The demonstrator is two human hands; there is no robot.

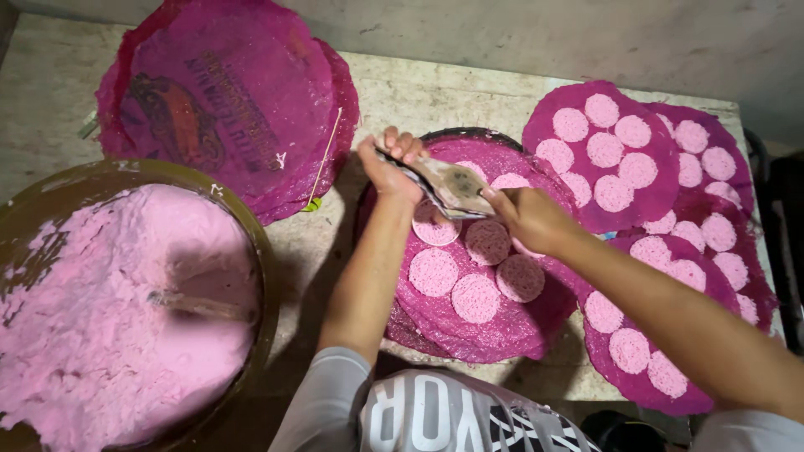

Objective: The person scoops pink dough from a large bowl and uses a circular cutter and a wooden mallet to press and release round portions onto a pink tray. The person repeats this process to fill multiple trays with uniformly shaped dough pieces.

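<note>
My left hand (390, 164) and my right hand (529, 218) together hold a flat, batter-smeared metal tool (450, 184) tilted over a round magenta sheet (502, 322) on a stack in front of me. Several pale pink batter discs (476, 298) lie on that sheet, below and around the tool. My left hand grips the tool's far end, my right hand its near end.
A large brown basin (266, 276) of pink batter with a stick (197, 305) in it stands at the left. A pile of bare magenta sheets (226, 100) lies at the back left. Magenta sheets with pink discs (603, 151) overlap at the right. The stone table's edge (578, 389) runs near me.
</note>
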